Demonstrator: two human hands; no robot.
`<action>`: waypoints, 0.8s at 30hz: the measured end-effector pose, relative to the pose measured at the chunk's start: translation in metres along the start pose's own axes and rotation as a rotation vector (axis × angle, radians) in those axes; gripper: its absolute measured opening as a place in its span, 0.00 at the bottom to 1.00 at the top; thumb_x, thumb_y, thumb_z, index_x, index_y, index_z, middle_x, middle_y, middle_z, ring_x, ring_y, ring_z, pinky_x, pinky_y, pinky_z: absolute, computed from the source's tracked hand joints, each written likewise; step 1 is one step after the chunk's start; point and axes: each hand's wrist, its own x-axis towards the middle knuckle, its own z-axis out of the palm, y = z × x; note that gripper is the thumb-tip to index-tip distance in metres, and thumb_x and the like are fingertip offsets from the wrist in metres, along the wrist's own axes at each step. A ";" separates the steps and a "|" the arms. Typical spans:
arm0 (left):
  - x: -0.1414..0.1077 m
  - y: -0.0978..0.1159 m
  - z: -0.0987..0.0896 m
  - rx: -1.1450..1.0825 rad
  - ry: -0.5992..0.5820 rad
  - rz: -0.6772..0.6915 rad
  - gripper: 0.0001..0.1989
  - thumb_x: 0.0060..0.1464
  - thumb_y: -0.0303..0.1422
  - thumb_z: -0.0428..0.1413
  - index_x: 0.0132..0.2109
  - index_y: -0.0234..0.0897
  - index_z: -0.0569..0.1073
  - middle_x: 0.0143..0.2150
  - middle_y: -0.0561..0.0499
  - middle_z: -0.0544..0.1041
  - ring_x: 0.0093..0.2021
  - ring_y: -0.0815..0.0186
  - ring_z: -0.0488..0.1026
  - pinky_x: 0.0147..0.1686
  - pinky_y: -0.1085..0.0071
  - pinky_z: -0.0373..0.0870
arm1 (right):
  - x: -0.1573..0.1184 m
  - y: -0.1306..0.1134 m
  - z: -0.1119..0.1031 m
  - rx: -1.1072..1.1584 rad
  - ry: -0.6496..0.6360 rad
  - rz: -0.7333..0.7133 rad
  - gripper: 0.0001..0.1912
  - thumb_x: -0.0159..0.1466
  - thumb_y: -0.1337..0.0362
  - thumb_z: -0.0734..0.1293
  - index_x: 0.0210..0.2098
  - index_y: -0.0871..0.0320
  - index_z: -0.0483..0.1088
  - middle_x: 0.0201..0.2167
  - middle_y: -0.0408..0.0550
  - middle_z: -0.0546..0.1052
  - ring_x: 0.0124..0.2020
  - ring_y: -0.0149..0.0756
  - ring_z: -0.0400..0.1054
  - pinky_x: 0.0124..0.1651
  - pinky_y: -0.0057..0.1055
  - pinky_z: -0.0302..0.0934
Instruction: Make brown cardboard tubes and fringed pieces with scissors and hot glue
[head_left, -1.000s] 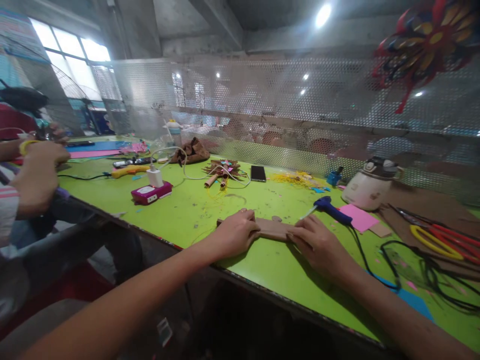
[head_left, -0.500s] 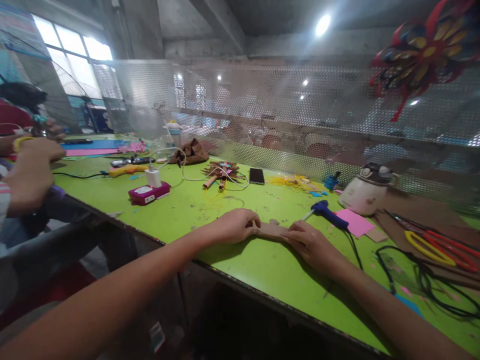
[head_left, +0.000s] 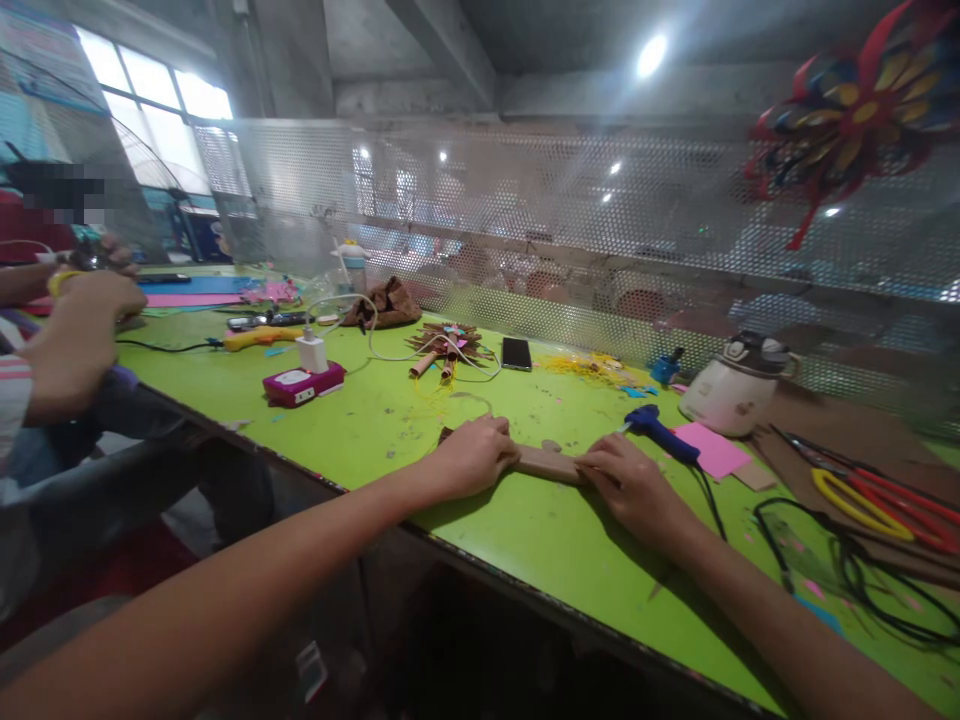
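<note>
A narrow brown cardboard strip (head_left: 550, 464) lies on the green table (head_left: 480, 535) near its front edge, between my two hands. My left hand (head_left: 474, 457) has its fingers bent and pressed on the strip's left end. A dark brown end pokes out just beyond those knuckles. Thumb and fingers of my right hand (head_left: 626, 478) pinch the right end. Behind my right hand rests a blue glue gun (head_left: 664, 434), its tip pointing left. Beside it is a pink paper square (head_left: 712, 449).
Scissors with yellow and red handles (head_left: 862, 500), black cables and a white jug (head_left: 731, 385) are on the right. Further back lie a phone (head_left: 516, 353), a brown stick craft (head_left: 450, 345) and a magenta power socket (head_left: 304, 383). Another person's arm (head_left: 79, 335) is at far left.
My left hand has turned flatter, with its fingers closer together, and a dark end now shows beyond it. More of the strip is visible between my hands. The whole view has shifted slightly.
</note>
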 end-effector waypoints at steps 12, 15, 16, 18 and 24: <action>-0.001 0.001 0.001 -0.107 0.044 -0.061 0.12 0.59 0.32 0.49 0.40 0.39 0.78 0.34 0.48 0.71 0.35 0.65 0.67 0.34 0.70 0.62 | -0.001 0.001 0.002 -0.044 -0.085 0.012 0.15 0.67 0.65 0.57 0.29 0.58 0.72 0.30 0.52 0.70 0.33 0.39 0.64 0.37 0.37 0.62; -0.004 0.003 0.001 -0.101 0.062 -0.048 0.12 0.59 0.33 0.49 0.38 0.38 0.78 0.35 0.47 0.71 0.35 0.65 0.68 0.35 0.70 0.63 | 0.000 0.004 0.003 -0.036 -0.077 0.014 0.15 0.67 0.65 0.57 0.28 0.58 0.71 0.29 0.51 0.70 0.33 0.39 0.64 0.36 0.36 0.62; -0.004 0.003 0.001 -0.084 0.063 -0.036 0.12 0.59 0.34 0.50 0.37 0.37 0.78 0.35 0.47 0.71 0.35 0.64 0.68 0.35 0.69 0.63 | 0.000 0.004 0.004 -0.039 -0.076 0.016 0.15 0.67 0.65 0.58 0.28 0.58 0.71 0.29 0.51 0.70 0.33 0.39 0.64 0.36 0.36 0.62; -0.004 0.003 0.000 -0.044 0.054 -0.017 0.12 0.59 0.35 0.51 0.37 0.37 0.78 0.34 0.47 0.72 0.36 0.64 0.68 0.35 0.69 0.62 | 0.000 0.004 0.004 -0.053 -0.080 0.022 0.14 0.67 0.66 0.58 0.30 0.58 0.72 0.30 0.51 0.71 0.33 0.39 0.64 0.37 0.36 0.62; 0.003 -0.003 -0.001 0.071 0.006 0.022 0.13 0.59 0.36 0.50 0.37 0.38 0.79 0.33 0.47 0.72 0.34 0.63 0.67 0.34 0.69 0.61 | 0.000 -0.010 0.003 -0.241 -0.092 -0.028 0.13 0.67 0.70 0.56 0.37 0.60 0.72 0.32 0.54 0.72 0.36 0.43 0.62 0.40 0.39 0.60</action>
